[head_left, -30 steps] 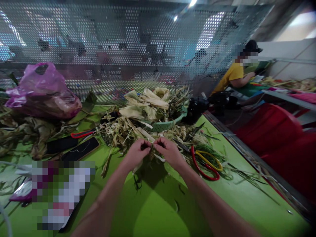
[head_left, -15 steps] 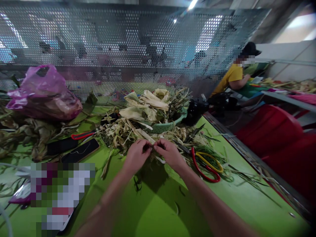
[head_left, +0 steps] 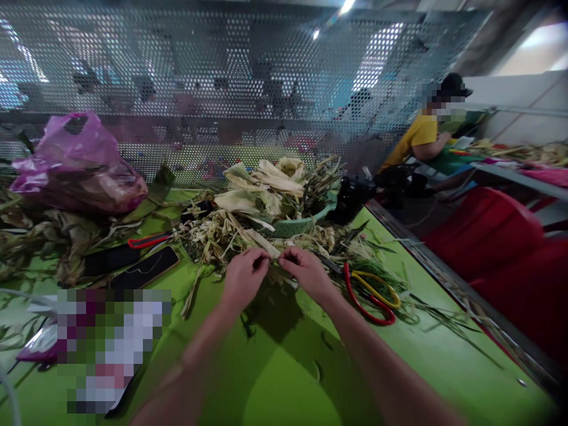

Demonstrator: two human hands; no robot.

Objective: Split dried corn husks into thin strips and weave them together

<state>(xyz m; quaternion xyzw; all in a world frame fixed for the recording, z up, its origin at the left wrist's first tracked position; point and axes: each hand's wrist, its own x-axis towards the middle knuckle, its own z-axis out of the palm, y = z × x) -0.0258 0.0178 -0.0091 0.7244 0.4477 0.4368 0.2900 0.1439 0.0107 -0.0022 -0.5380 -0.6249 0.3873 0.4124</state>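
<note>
My left hand (head_left: pixel 243 277) and my right hand (head_left: pixel 307 276) meet low over the green table, thumbs and forefingers pinched close together. Whatever lies between the fingertips is too small to make out. Just behind them a pale strip of dried husk (head_left: pixel 260 239) slants down from the heap of dry plant scraps (head_left: pixel 213 236). Beside my right hand rest scissors (head_left: pixel 375 293) with one red and one yellow handle loop, blades pointing at the scraps. Further back, a green basket (head_left: pixel 295 227) holds pale husks (head_left: pixel 277 183).
To the left are a pink plastic bag (head_left: pixel 84 171), a red-handled cutter (head_left: pixel 151 241), a dark phone-like slab (head_left: pixel 144 269) and a blurred-out item. A black object (head_left: pixel 354 198) stands right of the basket. Perforated metal (head_left: pixel 222 89) closes the back. A person in yellow (head_left: pixel 421 139) sits beyond red chairs (head_left: pixel 488 236).
My fingertips have drawn slightly apart, the left hand shifting a little to the left. Both hands stay pinched, and the things on the table lie as before.
</note>
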